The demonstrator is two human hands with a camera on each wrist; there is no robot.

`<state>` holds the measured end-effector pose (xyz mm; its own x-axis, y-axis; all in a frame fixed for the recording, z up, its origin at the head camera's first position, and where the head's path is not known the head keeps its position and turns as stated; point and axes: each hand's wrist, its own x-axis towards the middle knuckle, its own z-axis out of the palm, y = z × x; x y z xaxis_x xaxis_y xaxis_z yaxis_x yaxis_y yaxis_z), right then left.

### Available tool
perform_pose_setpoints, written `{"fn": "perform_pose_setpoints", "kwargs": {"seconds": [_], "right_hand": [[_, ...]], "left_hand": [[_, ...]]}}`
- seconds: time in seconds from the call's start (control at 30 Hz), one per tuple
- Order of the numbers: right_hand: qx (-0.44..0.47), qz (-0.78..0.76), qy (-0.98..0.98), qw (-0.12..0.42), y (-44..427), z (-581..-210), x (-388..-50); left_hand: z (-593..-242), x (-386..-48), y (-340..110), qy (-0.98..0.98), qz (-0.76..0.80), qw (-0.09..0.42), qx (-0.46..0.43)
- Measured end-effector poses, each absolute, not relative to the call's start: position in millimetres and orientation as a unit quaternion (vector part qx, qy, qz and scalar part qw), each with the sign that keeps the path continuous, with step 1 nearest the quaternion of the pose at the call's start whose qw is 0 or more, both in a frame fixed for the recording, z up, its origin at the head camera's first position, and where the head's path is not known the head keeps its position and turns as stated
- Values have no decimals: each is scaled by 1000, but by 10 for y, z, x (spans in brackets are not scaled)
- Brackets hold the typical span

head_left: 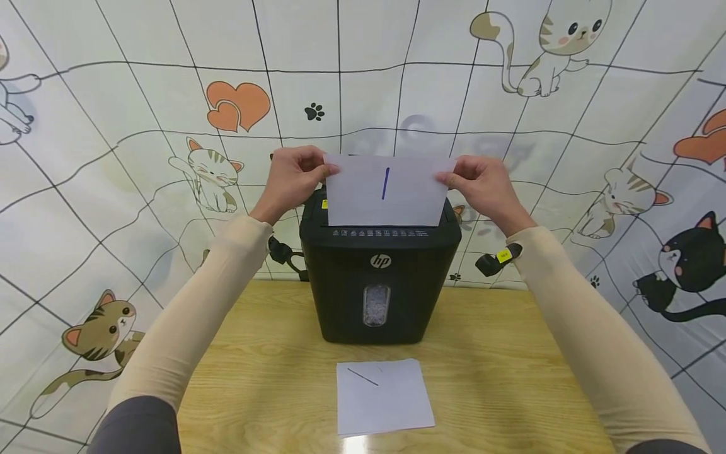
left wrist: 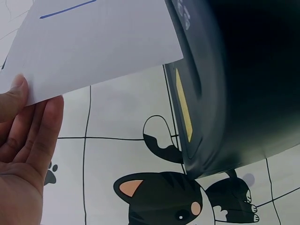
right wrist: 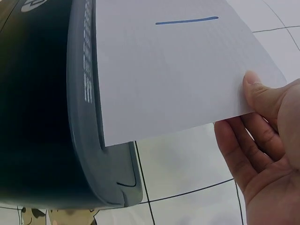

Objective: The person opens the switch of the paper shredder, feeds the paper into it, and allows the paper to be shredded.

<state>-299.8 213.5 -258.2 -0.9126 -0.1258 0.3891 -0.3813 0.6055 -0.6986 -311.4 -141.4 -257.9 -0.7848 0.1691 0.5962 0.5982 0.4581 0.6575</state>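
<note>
Woodgrain table [head_left: 255, 366], tapered shredder [head_left: 343, 293]: left hand [head_left: 295, 178] and right hand [head_left: 486, 189] pinch 1 rectangular paper sheet [head_left: 392, 198] (blue-marked).

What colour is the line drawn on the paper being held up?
Blue; the line shows best in the right wrist view.

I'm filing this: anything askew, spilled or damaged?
Nothing stands out: the shredder is upright, left hand and right hand pinch the sheet near its upper corners, and the paper pile lies flat on the table.
</note>
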Motion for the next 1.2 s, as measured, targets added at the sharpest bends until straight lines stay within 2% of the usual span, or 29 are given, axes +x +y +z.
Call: {"fn": "perform_pose_setpoints", "kwargs": {"seconds": [0.43, 0.77, 1.2], "right_hand": [[129, 426, -886, 131, 2123, -2628, -3065], [141, 428, -883, 135, 2104, -2699, -3082], [143, 423, -886, 127, 2087, -2747, -3069]], "left_hand": [[-2635, -3153, -1414, -829, -464, 216, -225], [-2708, -3170, -1450, -842, -462, 198, -197], [-2759, -3149, -1482, -829, -475, 203, -213]]}}
